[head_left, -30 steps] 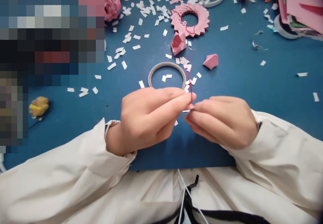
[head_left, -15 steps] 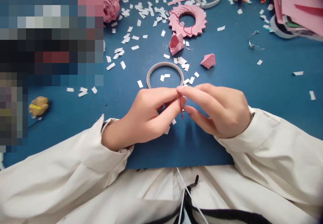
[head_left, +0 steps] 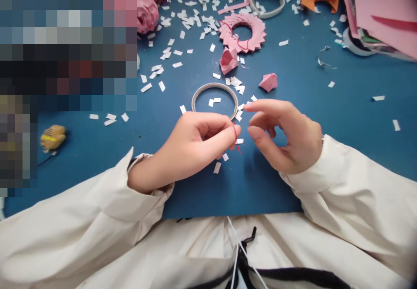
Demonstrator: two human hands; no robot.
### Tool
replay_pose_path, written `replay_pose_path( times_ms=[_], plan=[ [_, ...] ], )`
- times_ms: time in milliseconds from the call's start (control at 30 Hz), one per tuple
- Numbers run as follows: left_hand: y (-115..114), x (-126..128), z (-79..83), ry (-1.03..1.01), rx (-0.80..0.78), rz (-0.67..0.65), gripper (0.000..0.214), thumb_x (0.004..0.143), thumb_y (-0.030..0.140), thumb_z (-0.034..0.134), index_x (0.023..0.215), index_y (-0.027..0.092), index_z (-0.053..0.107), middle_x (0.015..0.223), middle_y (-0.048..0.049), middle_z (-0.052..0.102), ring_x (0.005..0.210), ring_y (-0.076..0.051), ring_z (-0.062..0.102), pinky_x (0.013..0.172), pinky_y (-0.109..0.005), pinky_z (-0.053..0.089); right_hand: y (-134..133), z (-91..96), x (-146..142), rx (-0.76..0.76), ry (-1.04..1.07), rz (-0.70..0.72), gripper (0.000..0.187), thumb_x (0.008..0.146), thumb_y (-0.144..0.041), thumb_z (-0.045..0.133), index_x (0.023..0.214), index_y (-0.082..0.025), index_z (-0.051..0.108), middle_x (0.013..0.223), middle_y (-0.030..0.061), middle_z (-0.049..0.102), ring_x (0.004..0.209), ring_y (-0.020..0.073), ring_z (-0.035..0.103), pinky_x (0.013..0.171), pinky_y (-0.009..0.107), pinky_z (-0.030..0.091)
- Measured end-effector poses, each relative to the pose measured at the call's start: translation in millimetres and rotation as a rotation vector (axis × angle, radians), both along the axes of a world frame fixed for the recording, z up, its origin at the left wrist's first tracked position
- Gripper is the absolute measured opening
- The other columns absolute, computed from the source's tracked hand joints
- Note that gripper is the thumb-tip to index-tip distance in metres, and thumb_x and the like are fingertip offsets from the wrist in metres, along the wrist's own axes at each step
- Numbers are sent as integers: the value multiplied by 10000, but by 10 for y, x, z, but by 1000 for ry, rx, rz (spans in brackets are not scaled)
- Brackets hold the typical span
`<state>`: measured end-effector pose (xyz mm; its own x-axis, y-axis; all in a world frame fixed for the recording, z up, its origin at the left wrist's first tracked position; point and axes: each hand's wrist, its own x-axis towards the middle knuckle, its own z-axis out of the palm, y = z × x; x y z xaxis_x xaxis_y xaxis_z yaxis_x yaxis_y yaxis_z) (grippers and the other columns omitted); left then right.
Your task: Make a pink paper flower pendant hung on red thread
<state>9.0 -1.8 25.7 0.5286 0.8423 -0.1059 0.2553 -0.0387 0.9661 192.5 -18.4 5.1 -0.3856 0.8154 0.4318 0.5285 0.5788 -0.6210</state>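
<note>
While I watch through the head camera, two bare hands hang over one blue table [head_left: 202,202], reaching out of two off-white sleeves [head_left: 107,189]. The left hand [head_left: 185,143] is closed in a pinch: its thumb and forefinger grip one red thread [head_left: 236,134], which crosses the fingertips and dangles below them to a small red lump. The right hand [head_left: 295,137] is open, thumb and forefinger parted, near the thread but not touching it. I count three white scraps [head_left: 217,167] near the thread's lower end, and two more inside one pale ring [head_left: 215,85], which lies just beyond the left hand. Farther off I count two small pink folded pieces [head_left: 269,81], well apart, and one pink pleated ring [head_left: 257,30] just beyond the left one of these. A second pale ring [head_left: 267,15] lies behind that; a third ring, white [head_left: 358,51], sits at the right, partly under pink sheets [head_left: 384,15] whose number I cannot tell. I count one orange folded piece [head_left: 322,2] at the upper right and one brown-and-yellow object [head_left: 53,137] at the far left. The other scraps, strewn mostly beyond the nearer ring, are too many for me to count
</note>
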Motion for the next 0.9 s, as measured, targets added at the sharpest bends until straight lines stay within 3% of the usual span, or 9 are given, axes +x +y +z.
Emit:
replay_pose_path(
  times_ms=[133,233,433,600,767,833,900],
  plan=[
    [-8,12,-26,104,118,22,291,828,173,505,540,138,489,473,57,348,445,-36,303,394,-166,245,40,22,-1,-349,160,237,199,882,-283,489,973,-116,550,682,-1,574,523,57,499,502,191,426],
    [7,12,-34,85,115,15,257,833,189,508,581,144,522,488,53,387,448,-42,333,396,-171,257,79,-3,-8,-421,169,272,176,887,-249,484,812,-119,574,618,-16,554,483,37,464,467,163,394],
    [61,-43,-37,-206,-243,-27,262,874,290,487,684,164,615,552,5,572,425,-67,433,397,-209,347,89,-23,-14,-235,55,215,140,868,-158,465,762,-136,553,601,-18,552,484,41,444,467,164,381],
    [80,-69,-74,-294,-320,-1,256,892,320,466,917,211,695,855,-43,702,434,-51,436,395,-217,357,60,-11,-26,-83,-37,134,132,855,-145,476,736,-179,523,612,-32,567,482,45,437,485,172,394],
    [83,-16,-92,-171,-223,117,277,887,334,482,974,172,691,853,-52,706,453,-51,468,417,-203,402,34,-35,-40,-28,-42,65,146,804,-121,536,669,-177,529,521,-64,512,442,32,423,447,153,366],
    [55,5,-83,-71,-73,173,247,862,333,534,895,160,707,742,-29,698,471,-62,492,433,-201,407,26,-51,-42,38,-91,40,137,801,-125,539,674,-176,535,524,-59,517,449,35,428,450,155,362],
    [10,15,-79,35,184,213,198,848,298,563,824,163,706,690,-8,685,516,-73,529,474,-200,422,15,-60,-41,105,-129,28,101,800,-127,538,714,-179,543,537,-56,523,459,41,428,454,163,358]
  ],
)
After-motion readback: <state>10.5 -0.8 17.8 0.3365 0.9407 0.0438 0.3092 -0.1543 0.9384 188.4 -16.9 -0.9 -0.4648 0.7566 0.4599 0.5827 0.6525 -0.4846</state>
